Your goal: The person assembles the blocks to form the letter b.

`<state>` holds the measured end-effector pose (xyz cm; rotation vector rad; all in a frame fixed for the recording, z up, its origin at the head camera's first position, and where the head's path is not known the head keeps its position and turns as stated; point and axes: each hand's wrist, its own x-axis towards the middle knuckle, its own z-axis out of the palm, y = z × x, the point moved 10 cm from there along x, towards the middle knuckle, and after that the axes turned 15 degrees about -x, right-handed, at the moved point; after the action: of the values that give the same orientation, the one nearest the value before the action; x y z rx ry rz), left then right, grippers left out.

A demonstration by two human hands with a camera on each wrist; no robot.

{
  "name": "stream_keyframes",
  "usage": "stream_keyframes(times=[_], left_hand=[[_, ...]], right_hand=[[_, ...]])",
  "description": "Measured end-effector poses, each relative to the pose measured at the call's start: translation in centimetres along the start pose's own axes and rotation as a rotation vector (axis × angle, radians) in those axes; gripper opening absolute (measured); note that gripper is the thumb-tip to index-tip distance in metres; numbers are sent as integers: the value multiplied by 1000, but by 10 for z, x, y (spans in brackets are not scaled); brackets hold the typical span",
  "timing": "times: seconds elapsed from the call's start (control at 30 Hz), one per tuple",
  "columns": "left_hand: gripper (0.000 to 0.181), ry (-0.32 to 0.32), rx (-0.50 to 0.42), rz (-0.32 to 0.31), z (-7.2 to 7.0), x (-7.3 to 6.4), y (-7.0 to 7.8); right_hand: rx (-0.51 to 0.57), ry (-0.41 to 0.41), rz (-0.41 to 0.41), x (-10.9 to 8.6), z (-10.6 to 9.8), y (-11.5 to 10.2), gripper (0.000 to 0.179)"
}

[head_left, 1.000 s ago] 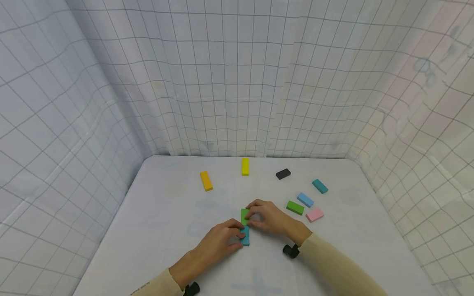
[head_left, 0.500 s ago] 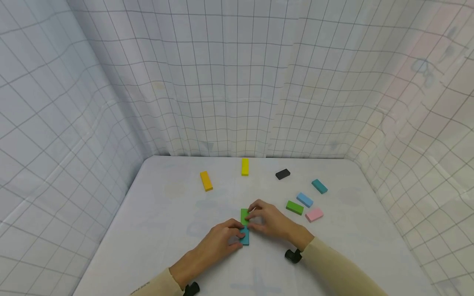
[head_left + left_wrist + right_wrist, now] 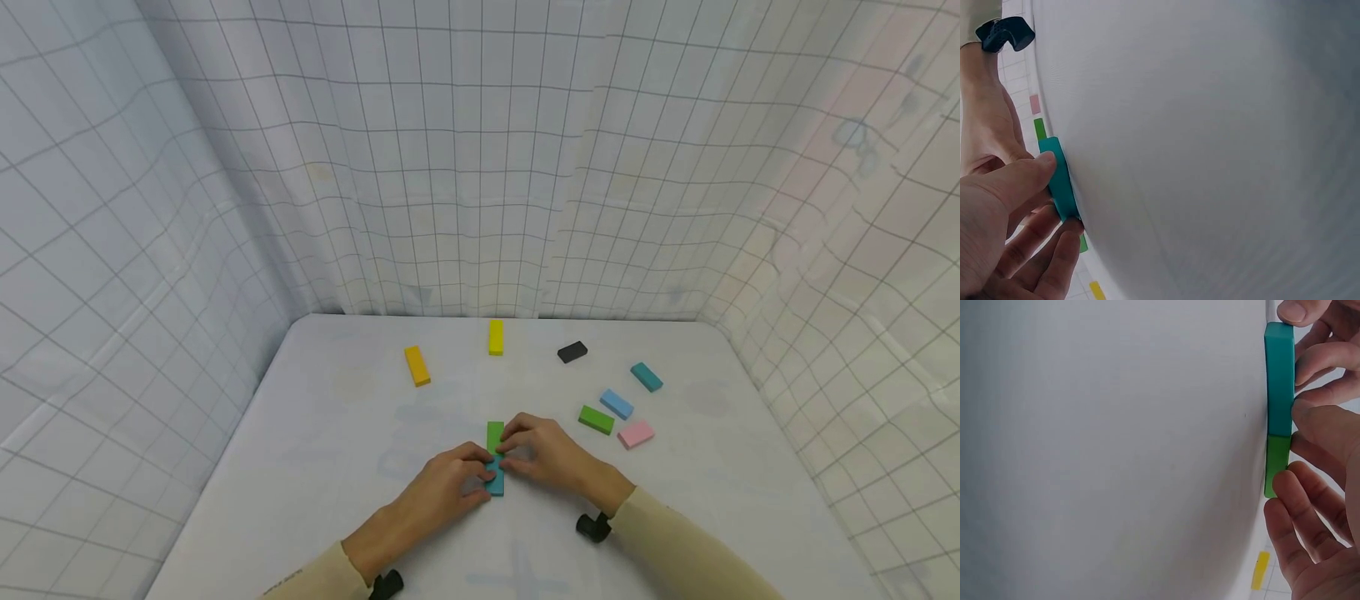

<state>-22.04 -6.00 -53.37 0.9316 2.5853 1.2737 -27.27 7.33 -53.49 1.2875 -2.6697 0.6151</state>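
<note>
Teal blks (image 3: 1279, 378) x2, L hand (image 3: 450, 483) pinching 1; grn blks (image 3: 1277, 461) x2, R (image 3: 549, 452) touching.

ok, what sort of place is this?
Probably a makeshift filming booth: grid sheets hang along the three sides in view, around a white table, and the person has wrist cameras on.

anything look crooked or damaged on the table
Nothing stands out as damaged or spilled. The teal block and green block between the left hand and right hand meet end to end, in line. The pink block lies angled, merely scattered.
</note>
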Motion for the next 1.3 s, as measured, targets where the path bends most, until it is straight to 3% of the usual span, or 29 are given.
stream_keyframes(times=[0.3, 0.5, 0.77, 1.03, 1.3], left_hand=[[24, -15, -25, 20, -5, -1, -5], [25, 29, -2, -46, -23, 0, -17], [32, 179, 107, -124, -69, 9, -39], [44, 318, 171, -178, -125, 17, -75], [63, 316, 179, -345, -162, 31, -123]], right_hand=[[19, 13, 15, 1, -2, -1, 17], [24, -19, 36, 1, -1, -1, 15], [25, -52, 69, 1, 0, 1, 14], [28, -17, 54, 1, 2, 2, 13], [24, 0, 44, 1, -2, 0, 12]])
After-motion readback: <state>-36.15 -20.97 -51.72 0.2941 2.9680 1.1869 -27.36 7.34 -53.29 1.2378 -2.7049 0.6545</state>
